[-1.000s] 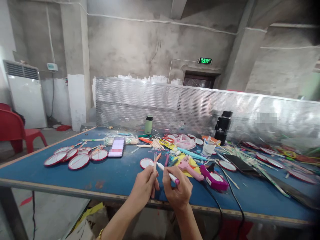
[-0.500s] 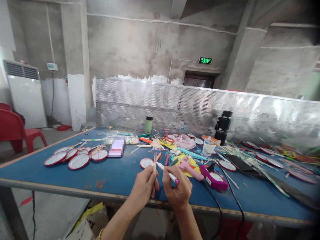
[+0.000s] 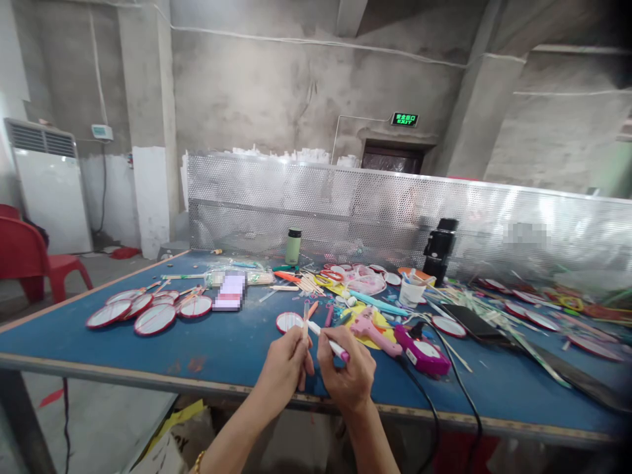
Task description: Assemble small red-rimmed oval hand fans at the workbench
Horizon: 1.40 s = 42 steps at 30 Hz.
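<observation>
Near the table's front edge, my left hand (image 3: 287,359) is closed on a small flat wooden stick (image 3: 305,321), held upright between thumb and fingers. My right hand (image 3: 347,368) grips a white marker pen with a pink end (image 3: 338,349); its tip points left and is close to or touching the stick, I cannot tell which. Just behind my left hand lies a white disc with a red rim (image 3: 288,322), partly hidden by the fingers. A pink glue gun (image 3: 374,331) rests to the right of my right hand.
On the blue table (image 3: 222,355), several red-rimmed discs (image 3: 155,319) lie at the left beside a phone (image 3: 230,291). A purple box (image 3: 422,351) with black cables sits at the right. Behind are a white cup (image 3: 411,291), a green bottle (image 3: 293,247) and a black flask (image 3: 441,252).
My right hand has moved slightly left with the marker, bringing its tip nearer the stick. The left hand stays almost where it was.
</observation>
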Motion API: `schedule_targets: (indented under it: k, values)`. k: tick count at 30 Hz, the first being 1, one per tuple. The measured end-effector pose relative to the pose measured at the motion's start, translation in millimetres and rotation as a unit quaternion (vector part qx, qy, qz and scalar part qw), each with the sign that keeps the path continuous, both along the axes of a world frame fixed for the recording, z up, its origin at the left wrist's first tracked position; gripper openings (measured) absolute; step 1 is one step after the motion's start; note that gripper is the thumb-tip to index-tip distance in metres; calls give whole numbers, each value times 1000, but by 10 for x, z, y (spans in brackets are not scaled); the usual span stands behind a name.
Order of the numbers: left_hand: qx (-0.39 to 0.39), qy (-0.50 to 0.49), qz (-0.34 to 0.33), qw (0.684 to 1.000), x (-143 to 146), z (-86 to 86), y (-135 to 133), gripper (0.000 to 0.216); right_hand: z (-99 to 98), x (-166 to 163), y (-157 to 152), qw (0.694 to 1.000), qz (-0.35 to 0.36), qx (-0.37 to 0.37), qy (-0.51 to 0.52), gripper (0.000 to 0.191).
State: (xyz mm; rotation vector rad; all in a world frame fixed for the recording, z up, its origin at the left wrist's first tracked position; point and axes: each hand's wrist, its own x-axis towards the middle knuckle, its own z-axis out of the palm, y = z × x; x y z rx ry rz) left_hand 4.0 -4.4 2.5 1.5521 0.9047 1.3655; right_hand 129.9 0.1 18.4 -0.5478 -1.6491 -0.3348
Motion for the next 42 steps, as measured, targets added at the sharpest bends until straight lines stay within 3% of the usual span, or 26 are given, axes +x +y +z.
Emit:
schedule_targets:
  k: [42]
  values:
    - [-18,-13,-6,1000,10,-5,-1,27,1,18,-11,1000,-21,13,15,10]
